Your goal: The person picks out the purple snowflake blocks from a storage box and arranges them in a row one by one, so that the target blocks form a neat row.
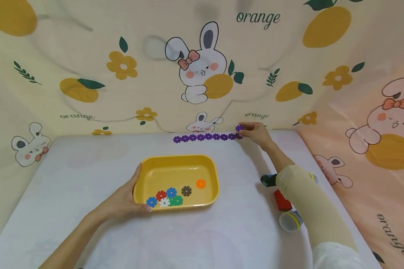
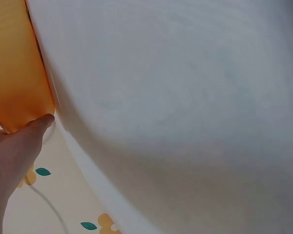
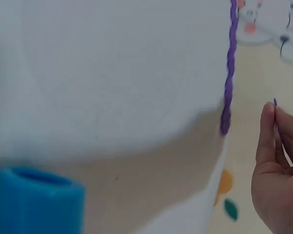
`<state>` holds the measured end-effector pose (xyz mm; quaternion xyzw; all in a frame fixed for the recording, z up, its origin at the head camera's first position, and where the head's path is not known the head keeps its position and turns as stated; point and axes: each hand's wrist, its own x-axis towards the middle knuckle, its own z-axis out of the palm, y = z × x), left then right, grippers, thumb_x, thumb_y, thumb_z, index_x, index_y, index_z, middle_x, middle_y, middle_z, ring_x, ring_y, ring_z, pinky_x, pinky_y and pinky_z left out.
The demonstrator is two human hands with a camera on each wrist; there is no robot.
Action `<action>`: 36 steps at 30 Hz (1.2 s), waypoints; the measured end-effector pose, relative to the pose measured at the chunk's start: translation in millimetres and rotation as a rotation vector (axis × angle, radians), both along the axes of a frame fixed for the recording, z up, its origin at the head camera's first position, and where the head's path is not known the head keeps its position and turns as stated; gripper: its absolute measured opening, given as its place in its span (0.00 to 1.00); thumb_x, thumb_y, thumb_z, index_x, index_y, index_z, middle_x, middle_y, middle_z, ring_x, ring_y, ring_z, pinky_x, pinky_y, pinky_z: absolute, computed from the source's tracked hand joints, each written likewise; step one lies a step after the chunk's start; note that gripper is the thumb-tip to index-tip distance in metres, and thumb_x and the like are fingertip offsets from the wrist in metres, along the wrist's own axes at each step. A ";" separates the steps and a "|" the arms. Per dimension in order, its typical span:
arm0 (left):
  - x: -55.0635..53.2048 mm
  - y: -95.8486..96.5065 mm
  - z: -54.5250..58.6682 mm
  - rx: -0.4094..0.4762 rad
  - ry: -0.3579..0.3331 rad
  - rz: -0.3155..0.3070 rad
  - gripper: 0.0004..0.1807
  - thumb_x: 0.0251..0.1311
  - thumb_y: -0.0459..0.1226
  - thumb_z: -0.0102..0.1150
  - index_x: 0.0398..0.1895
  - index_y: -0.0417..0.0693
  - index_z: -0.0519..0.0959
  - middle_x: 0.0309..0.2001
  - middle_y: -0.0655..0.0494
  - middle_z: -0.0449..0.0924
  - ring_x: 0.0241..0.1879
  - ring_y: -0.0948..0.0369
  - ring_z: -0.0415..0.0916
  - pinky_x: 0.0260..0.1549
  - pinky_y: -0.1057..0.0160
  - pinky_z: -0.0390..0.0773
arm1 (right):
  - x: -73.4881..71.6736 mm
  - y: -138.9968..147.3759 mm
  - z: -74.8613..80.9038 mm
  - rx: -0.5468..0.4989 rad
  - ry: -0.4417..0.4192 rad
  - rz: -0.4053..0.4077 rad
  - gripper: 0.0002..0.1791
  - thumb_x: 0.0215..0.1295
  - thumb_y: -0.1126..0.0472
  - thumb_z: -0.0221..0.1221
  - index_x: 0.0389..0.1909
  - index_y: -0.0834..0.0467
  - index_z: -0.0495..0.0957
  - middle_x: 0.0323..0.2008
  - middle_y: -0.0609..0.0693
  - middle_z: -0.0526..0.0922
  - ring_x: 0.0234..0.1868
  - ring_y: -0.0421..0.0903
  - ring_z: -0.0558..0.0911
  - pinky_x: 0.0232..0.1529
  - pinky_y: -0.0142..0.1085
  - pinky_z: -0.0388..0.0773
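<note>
My left hand (image 1: 122, 200) grips the left end of a yellow plastic tray (image 1: 170, 173), with the thumb at its near corner. Inside the tray lie several snowflake discs: blue, red, white, green, brown and an orange one (image 1: 200, 183). At the table's back edge runs a row of purple snowflake discs (image 1: 201, 137). My right hand (image 1: 258, 135) pinches one more purple snowflake disc (image 1: 239, 128) between thumb and fingers, above the row's right end. In the right wrist view this disc appears edge-on, its tip (image 3: 275, 102) poking out above the fingertips.
Under my right forearm are a dark blue-green piece (image 1: 268, 180), a red block (image 1: 282, 200) and a rounded grey thing with a yellow band (image 1: 289, 221), all partly hidden by the sleeve. A printed cloth backdrop (image 1: 121, 104) rises behind the white table (image 1: 97, 157).
</note>
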<state>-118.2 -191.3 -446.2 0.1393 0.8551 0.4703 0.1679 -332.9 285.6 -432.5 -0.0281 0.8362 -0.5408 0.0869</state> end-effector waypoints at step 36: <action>-2.3 -0.6 -6.5 -0.009 0.019 -0.028 0.73 0.44 0.50 0.79 0.80 0.57 0.29 0.79 0.43 0.42 0.72 0.44 0.56 0.66 0.43 0.65 | 4.4 21.8 -19.5 0.042 -0.165 -0.174 0.27 0.68 0.64 0.63 0.66 0.65 0.72 0.29 0.47 0.87 0.25 0.35 0.84 0.35 0.27 0.83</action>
